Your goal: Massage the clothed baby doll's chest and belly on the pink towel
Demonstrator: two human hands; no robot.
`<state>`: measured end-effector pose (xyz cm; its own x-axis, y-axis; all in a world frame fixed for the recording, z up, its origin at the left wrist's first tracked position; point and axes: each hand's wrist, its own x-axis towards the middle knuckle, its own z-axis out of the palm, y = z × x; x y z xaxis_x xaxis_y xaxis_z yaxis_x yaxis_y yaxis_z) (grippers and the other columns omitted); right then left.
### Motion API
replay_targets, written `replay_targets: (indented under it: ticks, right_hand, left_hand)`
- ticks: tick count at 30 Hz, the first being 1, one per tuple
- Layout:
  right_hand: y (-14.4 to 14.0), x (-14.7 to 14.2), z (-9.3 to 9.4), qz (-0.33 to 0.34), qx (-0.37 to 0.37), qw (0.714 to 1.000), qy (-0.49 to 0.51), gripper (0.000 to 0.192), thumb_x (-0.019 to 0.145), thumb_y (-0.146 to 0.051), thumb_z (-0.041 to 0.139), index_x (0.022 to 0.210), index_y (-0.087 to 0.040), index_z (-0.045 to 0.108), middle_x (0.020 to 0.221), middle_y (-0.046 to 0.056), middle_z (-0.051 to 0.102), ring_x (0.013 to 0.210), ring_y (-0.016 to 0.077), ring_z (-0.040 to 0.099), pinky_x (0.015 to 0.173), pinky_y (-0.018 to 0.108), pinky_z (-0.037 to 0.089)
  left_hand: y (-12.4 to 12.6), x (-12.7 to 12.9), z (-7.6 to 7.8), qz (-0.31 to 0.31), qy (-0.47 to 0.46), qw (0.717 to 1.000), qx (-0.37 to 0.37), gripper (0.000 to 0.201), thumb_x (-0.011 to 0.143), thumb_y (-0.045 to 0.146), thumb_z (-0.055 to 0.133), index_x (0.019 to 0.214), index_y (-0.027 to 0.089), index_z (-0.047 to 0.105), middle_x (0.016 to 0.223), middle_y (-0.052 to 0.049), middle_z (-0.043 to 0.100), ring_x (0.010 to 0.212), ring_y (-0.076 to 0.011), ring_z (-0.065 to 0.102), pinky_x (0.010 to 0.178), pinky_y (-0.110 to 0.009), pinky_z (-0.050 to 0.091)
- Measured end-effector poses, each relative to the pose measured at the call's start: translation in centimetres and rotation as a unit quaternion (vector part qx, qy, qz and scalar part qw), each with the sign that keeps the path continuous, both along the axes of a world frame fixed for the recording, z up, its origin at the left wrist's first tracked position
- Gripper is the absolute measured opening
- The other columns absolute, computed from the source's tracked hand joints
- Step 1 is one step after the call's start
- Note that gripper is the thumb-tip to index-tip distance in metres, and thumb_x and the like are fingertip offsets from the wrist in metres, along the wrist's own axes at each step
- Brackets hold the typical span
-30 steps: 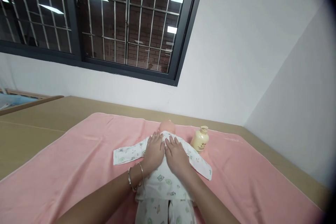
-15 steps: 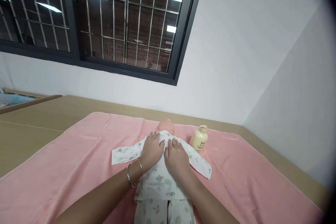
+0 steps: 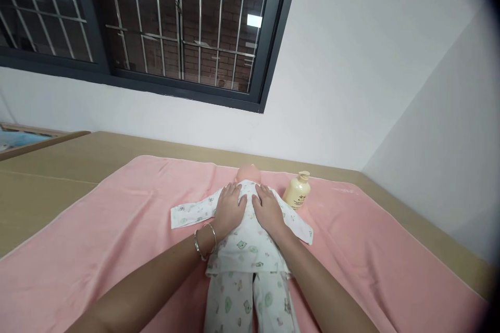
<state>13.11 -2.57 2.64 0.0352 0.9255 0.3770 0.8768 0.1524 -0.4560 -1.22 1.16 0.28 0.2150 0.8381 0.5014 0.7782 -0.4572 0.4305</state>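
The doll [image 3: 244,234] lies on its back in the middle of the pink towel [image 3: 117,229], which covers the desk [image 3: 47,187]. The left hand [image 3: 229,212] and the right hand [image 3: 269,212] rest flat on its chest, fingers spread, holding nothing. A cream bottle [image 3: 297,191] stands just beside its shoulder.

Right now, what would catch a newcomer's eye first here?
The baby doll in printed white pyjamas, lying mid-frame on the pink towel, with the left hand and right hand flat on its chest. Next, the cream bottle upright beside the doll's shoulder, and the barred window above.
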Motion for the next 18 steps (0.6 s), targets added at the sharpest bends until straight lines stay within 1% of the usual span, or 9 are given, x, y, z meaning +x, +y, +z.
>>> replay_targets:
  ticks: [3,6,8,9,10,12,15,18]
  right_hand:
    - [-0.1,0.0,0.0,0.001,0.0,1.0,0.004,0.052,0.098,-0.031,0.034,0.142,-0.008,0.048,0.149,0.017,0.042,0.141,0.0271,0.033,0.118,0.04,0.021]
    - [0.1,0.2,-0.2,0.001,-0.002,1.0,0.005,0.052,0.098,-0.031,0.034,0.142,-0.008,0.048,0.148,0.017,0.042,0.141,0.0276,0.033,0.118,0.041,0.021]
    - [0.2,0.3,-0.3,0.006,-0.006,1.0,0.0,0.051,0.098,-0.03,0.034,0.143,-0.008,0.047,0.149,0.017,0.042,0.141,0.0274,0.033,0.118,0.041,0.021]
    - [0.3,0.4,-0.2,0.008,-0.009,1.0,-0.005,0.052,0.098,-0.03,0.034,0.143,-0.008,0.046,0.149,0.017,0.041,0.142,0.0274,0.032,0.118,0.041,0.021]
    - [0.2,0.4,-0.2,0.008,-0.012,1.0,-0.011,0.052,0.099,-0.029,0.034,0.144,-0.008,0.045,0.15,0.017,0.04,0.142,0.0275,0.031,0.118,0.041,0.021]
    - [0.1,0.2,0.1,0.002,-0.02,0.999,-0.028,0.052,0.099,-0.028,0.033,0.145,-0.007,0.043,0.151,0.017,0.038,0.142,0.0273,0.031,0.118,0.04,0.02]
    - [-0.5,-0.7,0.7,-0.016,-0.032,0.998,-0.059,0.051,0.1,-0.026,0.031,0.144,-0.005,0.043,0.148,0.018,0.041,0.141,0.0271,0.033,0.117,0.039,0.022]
    - [-1.6,-1.9,1.2,-0.028,-0.04,0.995,-0.082,0.05,0.1,-0.026,0.032,0.143,-0.004,0.046,0.145,0.019,0.045,0.14,0.0277,0.036,0.115,0.038,0.026]
  left_hand:
    - [-0.3,0.1,0.1,-0.012,0.024,0.997,0.074,0.042,0.098,0.028,0.032,0.127,0.012,0.058,0.135,-0.014,0.059,0.132,-0.0262,0.05,0.115,-0.047,0.035]
    - [-1.1,0.5,0.0,-0.03,0.063,0.985,0.16,0.038,0.096,0.018,0.033,0.119,0.008,0.062,0.124,-0.016,0.066,0.121,-0.0261,0.059,0.11,-0.047,0.042]
    - [-1.7,0.7,-0.1,-0.039,0.095,0.977,0.189,0.037,0.093,0.013,0.035,0.116,0.006,0.064,0.122,-0.018,0.067,0.119,-0.0267,0.06,0.108,-0.046,0.044]
    - [-1.9,0.8,-0.1,-0.044,0.106,0.975,0.192,0.038,0.092,0.011,0.035,0.115,0.006,0.064,0.122,-0.018,0.067,0.12,-0.0266,0.06,0.108,-0.044,0.045]
    - [-2.1,0.9,-0.1,-0.045,0.111,0.975,0.185,0.038,0.092,0.01,0.034,0.115,0.005,0.064,0.122,-0.018,0.067,0.12,-0.0264,0.06,0.108,-0.043,0.044]
    - [-2.1,0.8,0.2,-0.034,0.103,0.983,0.146,0.04,0.094,0.014,0.034,0.12,0.004,0.062,0.125,-0.018,0.065,0.124,-0.0269,0.057,0.11,-0.043,0.043]
    - [-1.3,0.3,0.9,-0.001,0.071,0.997,0.043,0.044,0.096,0.026,0.038,0.131,0.006,0.055,0.137,-0.018,0.057,0.133,-0.0299,0.049,0.112,-0.046,0.039]
    - [0.0,-0.1,1.6,-0.004,0.051,0.998,-0.047,0.048,0.096,0.032,0.038,0.134,0.006,0.053,0.143,-0.017,0.051,0.138,-0.0314,0.043,0.114,-0.047,0.034]
